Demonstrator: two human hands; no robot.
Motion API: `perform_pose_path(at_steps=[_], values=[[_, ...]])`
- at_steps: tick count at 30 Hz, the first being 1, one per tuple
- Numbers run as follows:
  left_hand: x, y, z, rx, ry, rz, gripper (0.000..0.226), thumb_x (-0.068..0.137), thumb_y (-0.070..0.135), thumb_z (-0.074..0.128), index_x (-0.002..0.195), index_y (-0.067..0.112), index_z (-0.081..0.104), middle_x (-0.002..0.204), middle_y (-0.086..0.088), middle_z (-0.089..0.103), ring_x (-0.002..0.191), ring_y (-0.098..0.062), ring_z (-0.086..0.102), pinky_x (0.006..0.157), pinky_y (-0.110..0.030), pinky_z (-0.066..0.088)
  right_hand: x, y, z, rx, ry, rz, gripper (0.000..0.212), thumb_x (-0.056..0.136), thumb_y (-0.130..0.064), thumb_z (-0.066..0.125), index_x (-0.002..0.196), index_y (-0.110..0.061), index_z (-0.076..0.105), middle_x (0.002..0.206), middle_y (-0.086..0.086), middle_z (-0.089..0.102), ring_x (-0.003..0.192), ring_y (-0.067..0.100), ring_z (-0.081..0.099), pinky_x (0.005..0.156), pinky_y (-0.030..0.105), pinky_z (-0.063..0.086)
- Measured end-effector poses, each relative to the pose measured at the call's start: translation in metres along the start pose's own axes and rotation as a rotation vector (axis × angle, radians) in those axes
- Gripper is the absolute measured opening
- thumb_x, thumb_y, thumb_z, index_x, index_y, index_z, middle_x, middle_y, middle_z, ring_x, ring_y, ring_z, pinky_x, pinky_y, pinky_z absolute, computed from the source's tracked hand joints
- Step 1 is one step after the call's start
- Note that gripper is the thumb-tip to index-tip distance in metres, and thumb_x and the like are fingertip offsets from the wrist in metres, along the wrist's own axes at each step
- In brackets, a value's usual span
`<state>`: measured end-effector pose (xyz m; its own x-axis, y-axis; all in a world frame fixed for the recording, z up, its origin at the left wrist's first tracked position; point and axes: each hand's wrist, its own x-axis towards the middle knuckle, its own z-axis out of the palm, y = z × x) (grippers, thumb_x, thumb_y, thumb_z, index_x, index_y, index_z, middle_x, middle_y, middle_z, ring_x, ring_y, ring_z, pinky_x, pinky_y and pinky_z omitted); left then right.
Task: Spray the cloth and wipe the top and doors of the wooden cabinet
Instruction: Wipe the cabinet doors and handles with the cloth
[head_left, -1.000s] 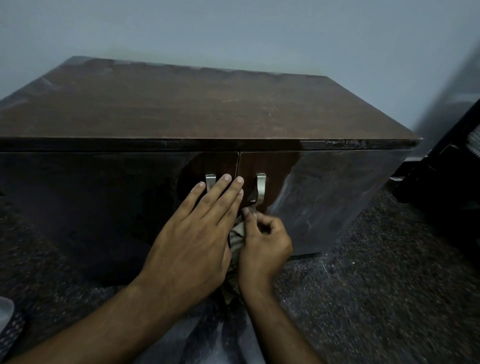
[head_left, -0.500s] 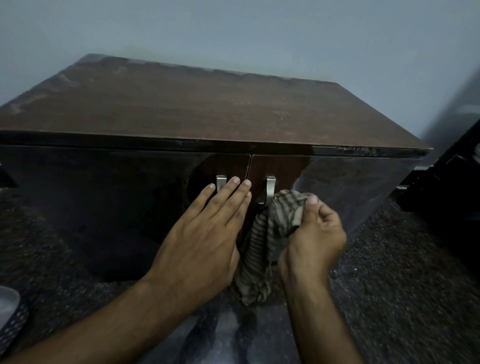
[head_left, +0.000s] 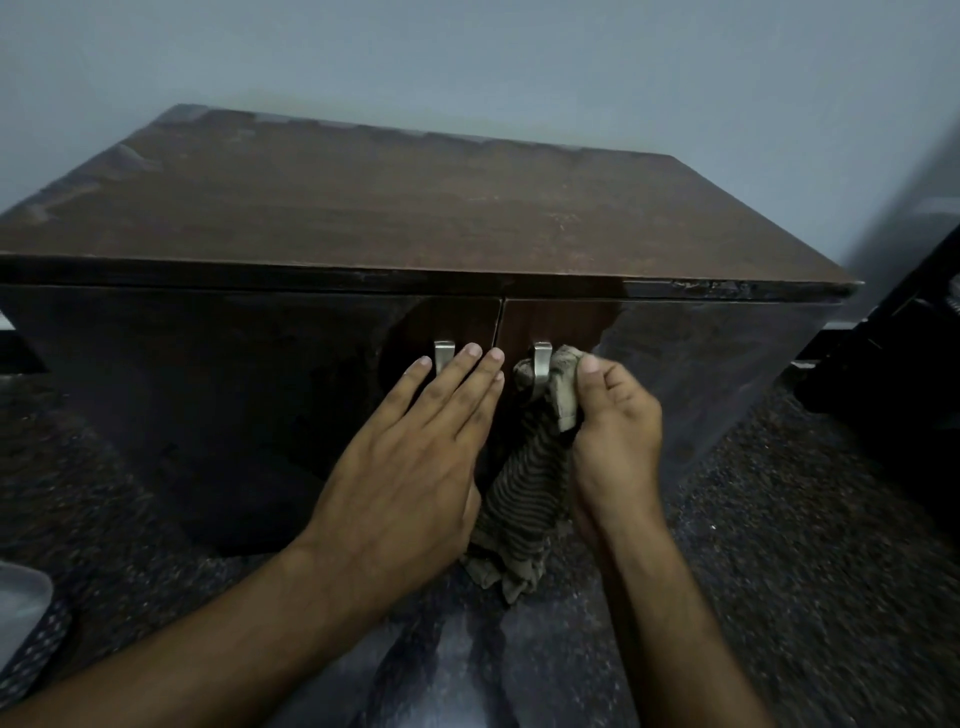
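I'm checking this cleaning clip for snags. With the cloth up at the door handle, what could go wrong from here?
1. The striped cloth, bunched by the right hand against the right door handle, could catch on it and tug that door open.
2. Its loose tail hangs near the floor and may pick up grit.
3. The left hand, flat on the left door, may leave fingermarks on the glossy front.

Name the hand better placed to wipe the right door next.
Right hand: it grips the striped cloth beside the right door's handle. The left hand lies flat on the left door, empty.
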<state>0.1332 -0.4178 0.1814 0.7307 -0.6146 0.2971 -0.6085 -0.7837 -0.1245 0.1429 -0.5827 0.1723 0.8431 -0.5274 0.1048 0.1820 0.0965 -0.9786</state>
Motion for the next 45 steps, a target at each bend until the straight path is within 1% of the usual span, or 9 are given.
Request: perform_pose_path(at_steps=[6,13,19,23,32,35,39,42,45], values=[[0.0,0.001,0.0,0.002,-0.018,-0.009,0.077,0.088,0.033,0.038,0.157,0.007,0.016,0.167,-0.008,0.001,0.154,-0.02,-0.003,0.123,-0.047,0.015,-0.003,0.007,-0.002,-0.087,0.039,-0.012,0.027,0.106,-0.021,0.048,0.09,-0.017,0.069,0.077,-0.001,0.074,0.072,0.012,0.067,0.068,0.029,0.054],[0.0,0.001,0.001,0.005,-0.015,-0.01,0.077,0.086,0.032,0.039,0.156,0.007,0.018,0.167,-0.008,0.003,0.154,-0.021,-0.003,0.123,-0.048,0.015,-0.005,0.019,-0.006,-0.129,0.068,0.016,0.025,0.106,-0.024,0.047,0.097,-0.015,0.069,0.091,0.01,0.076,0.087,0.026,0.072,0.085,0.048,0.059],[0.0,0.001,0.002,0.026,-0.011,0.0,0.077,0.088,0.033,0.038,0.157,0.007,0.014,0.167,-0.008,-0.002,0.154,-0.021,-0.006,0.124,-0.047,0.012,0.01,0.002,-0.006,-0.092,0.034,-0.044,0.027,0.105,-0.025,0.049,0.091,-0.018,0.07,0.082,0.004,0.075,0.075,0.018,0.069,0.067,0.031,0.056],[0.0,0.003,0.001,0.011,-0.017,-0.014,0.077,0.086,0.032,0.038,0.156,0.006,0.019,0.167,-0.009,0.002,0.154,-0.021,-0.002,0.123,-0.048,0.015,-0.002,0.009,-0.011,-0.292,-0.015,-0.102,0.027,0.106,-0.03,0.047,0.091,-0.02,0.067,0.083,0.003,0.075,0.08,0.021,0.071,0.072,0.037,0.057],[0.0,0.003,0.002,0.008,-0.013,-0.011,0.077,0.086,0.032,0.039,0.156,0.006,0.019,0.167,-0.008,0.002,0.154,-0.021,-0.003,0.123,-0.048,0.015,-0.003,0.009,-0.009,-0.113,0.066,0.033,0.03,0.106,-0.025,0.047,0.091,-0.013,0.069,0.08,0.006,0.075,0.073,0.019,0.069,0.071,0.043,0.059],[-0.001,0.001,0.003,0.023,-0.016,-0.009,0.078,0.087,0.034,0.038,0.157,0.007,0.016,0.167,-0.008,-0.001,0.154,-0.02,-0.006,0.123,-0.048,0.014,-0.002,-0.008,-0.011,-0.031,0.191,-0.089,0.029,0.105,-0.025,0.049,0.086,-0.015,0.068,0.073,0.001,0.073,0.068,0.014,0.067,0.064,0.032,0.053],[0.0,0.001,0.002,-0.004,0.001,-0.002,0.078,0.085,0.031,0.04,0.156,0.007,0.019,0.167,-0.007,0.005,0.154,-0.019,-0.001,0.123,-0.048,0.018,-0.019,-0.021,0.0,0.009,0.038,-0.374,0.02,0.103,-0.022,0.053,0.096,-0.02,0.072,0.087,-0.002,0.076,0.08,0.008,0.071,0.07,0.023,0.057],[0.001,0.002,0.0,-0.002,0.014,0.008,0.075,0.087,0.031,0.038,0.156,0.006,0.022,0.166,-0.008,0.01,0.154,-0.021,0.003,0.122,-0.048,0.019,-0.021,-0.013,0.006,-0.388,-0.102,-0.691,0.025,0.099,-0.006,0.058,0.122,-0.009,0.067,0.124,-0.006,0.066,0.121,0.003,0.059,0.1,0.022,0.048],[0.0,0.001,-0.002,0.001,0.01,-0.005,0.072,0.087,0.029,0.043,0.153,0.005,0.029,0.165,-0.009,0.015,0.154,-0.021,0.007,0.122,-0.048,0.021,-0.023,0.02,0.005,-0.881,-0.235,-0.856,0.046,0.097,0.002,0.056,0.142,0.0,0.049,0.147,0.01,0.051,0.143,0.018,0.039,0.119,0.041,0.033]])
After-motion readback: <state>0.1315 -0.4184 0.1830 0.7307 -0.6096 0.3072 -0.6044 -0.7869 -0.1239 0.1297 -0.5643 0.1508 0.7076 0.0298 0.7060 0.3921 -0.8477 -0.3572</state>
